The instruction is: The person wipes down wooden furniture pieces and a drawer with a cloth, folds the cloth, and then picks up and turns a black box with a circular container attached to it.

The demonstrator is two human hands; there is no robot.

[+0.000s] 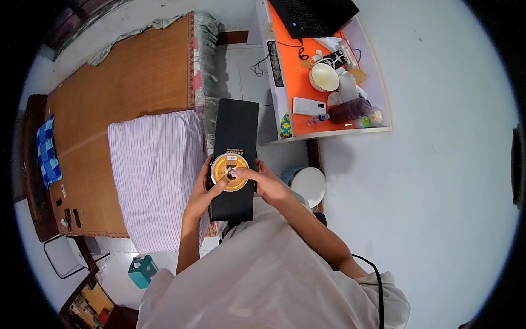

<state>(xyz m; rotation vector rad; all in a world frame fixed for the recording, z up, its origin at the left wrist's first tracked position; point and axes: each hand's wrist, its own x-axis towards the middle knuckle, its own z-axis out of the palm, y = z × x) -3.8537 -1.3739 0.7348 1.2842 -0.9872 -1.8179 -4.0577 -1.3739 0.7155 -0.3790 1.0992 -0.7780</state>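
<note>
A round gold tin with a white label on its lid is between my two hands. My left hand is closed around its left side, the thumb lying on the lower part of the lid. From the right, my right hand reaches over with its thumb on the middle of the lid, fingers curled. Directly behind the tin is a long black box with small gold lettering. I cannot tell whether the fingers also touch the box's edges or what supports it.
A bed with a brown mat and a striped blanket is at left. The orange desk at upper right bears a laptop, a bowl and bottles. A white-topped bin and a teal stool stand on the floor.
</note>
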